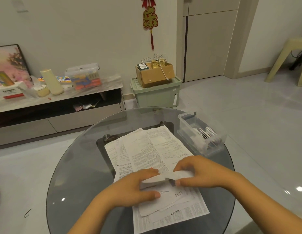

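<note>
A small white folded slip of paper [161,177] is gripped at both ends above a round clear glass table [70,166], pinched between the curled fingers and thumb of the left hand [136,187] and those of the right hand [203,173]. The slip is held just over a spread of white printed paper sheets [146,147] laid on the tabletop. A clear rectangular plastic box [187,121], in which further folded papers are stood, is seen near the table's right edge.
</note>
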`<control>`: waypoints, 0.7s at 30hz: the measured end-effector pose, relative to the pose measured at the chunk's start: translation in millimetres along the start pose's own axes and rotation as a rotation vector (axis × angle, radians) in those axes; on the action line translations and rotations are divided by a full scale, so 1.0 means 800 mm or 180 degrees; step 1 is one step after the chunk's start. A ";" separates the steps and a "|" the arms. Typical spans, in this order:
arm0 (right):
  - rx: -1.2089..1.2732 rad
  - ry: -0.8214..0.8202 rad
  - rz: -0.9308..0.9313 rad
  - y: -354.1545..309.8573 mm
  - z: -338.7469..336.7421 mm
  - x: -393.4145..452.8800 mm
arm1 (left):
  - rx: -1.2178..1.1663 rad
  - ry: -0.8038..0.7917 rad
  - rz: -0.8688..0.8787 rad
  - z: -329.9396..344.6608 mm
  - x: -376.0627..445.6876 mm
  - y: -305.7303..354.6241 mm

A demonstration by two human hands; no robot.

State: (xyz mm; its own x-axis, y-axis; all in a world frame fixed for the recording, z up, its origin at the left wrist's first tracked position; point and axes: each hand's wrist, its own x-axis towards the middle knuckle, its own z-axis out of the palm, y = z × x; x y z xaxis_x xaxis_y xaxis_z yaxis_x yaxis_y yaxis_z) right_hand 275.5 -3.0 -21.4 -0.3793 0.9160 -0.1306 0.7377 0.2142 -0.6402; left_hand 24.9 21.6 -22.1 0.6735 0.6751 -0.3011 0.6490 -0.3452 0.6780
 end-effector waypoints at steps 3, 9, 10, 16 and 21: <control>0.0355 0.0062 0.0100 -0.004 -0.009 0.001 | -0.0566 0.0492 -0.0037 -0.007 0.002 -0.008; 0.0436 0.1057 0.0356 -0.006 -0.035 0.008 | -0.1296 0.1141 -0.0615 -0.009 0.009 -0.014; 0.0463 0.1322 0.0388 -0.007 -0.036 0.010 | -0.1374 0.1294 -0.0706 -0.008 0.011 -0.012; 0.0926 0.1537 0.0467 -0.018 -0.019 0.037 | -0.1230 0.2135 -0.1076 -0.007 0.026 -0.020; 0.0476 0.1189 0.0568 -0.023 0.004 0.053 | -0.0693 0.2544 -0.1085 -0.007 0.032 -0.031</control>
State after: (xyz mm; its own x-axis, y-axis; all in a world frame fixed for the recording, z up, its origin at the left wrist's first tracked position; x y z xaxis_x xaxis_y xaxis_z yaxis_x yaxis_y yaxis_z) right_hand 244.3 30.5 -17.5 -0.0052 0.9999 0.0160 0.6740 0.0153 -0.7386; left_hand 23.7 50.9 -43.2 -0.0438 0.9990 -0.0075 0.6324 0.0335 0.7739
